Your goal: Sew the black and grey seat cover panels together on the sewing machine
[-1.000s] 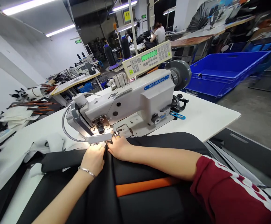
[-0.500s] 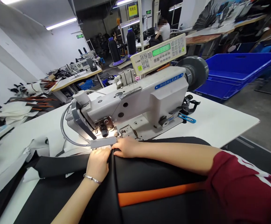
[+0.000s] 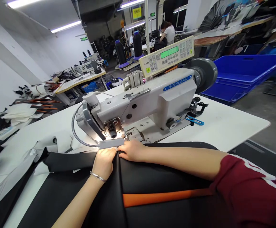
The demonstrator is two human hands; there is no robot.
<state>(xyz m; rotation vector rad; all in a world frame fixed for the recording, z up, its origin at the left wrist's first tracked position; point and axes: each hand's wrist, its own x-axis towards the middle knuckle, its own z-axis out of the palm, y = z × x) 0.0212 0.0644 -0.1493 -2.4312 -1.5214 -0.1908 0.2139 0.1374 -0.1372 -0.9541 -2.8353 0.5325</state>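
Under the head of a grey sewing machine [image 3: 149, 104] lies a large black leather-like panel [image 3: 157, 177], crossed by an orange strip [image 3: 152, 199]. My left hand [image 3: 104, 163], with a bracelet on the wrist, has its fingers curled on the material just left of a raised seam. My right hand [image 3: 134, 151] is closed at the panel's edge right of that seam, its fingertips close to the left ones. A bar-shaped lamp [image 3: 111, 143] hangs just above the fingertips and lights the spot. It hides the needle area, and the fingertips are partly out of sight.
White-backed scraps of material [image 3: 54, 141] lie on the white table [image 3: 235, 126] at left. A control panel [image 3: 167, 57] and thread cones [image 3: 137, 46] stand behind the machine. Blue crates [image 3: 242, 76] are at right. Farther back, a person [image 3: 168, 33] sits bent over work.
The camera view has shifted slightly, so the machine and table appear farther right. Both hands stay close together at the seam, with little visible movement relative to the machine.
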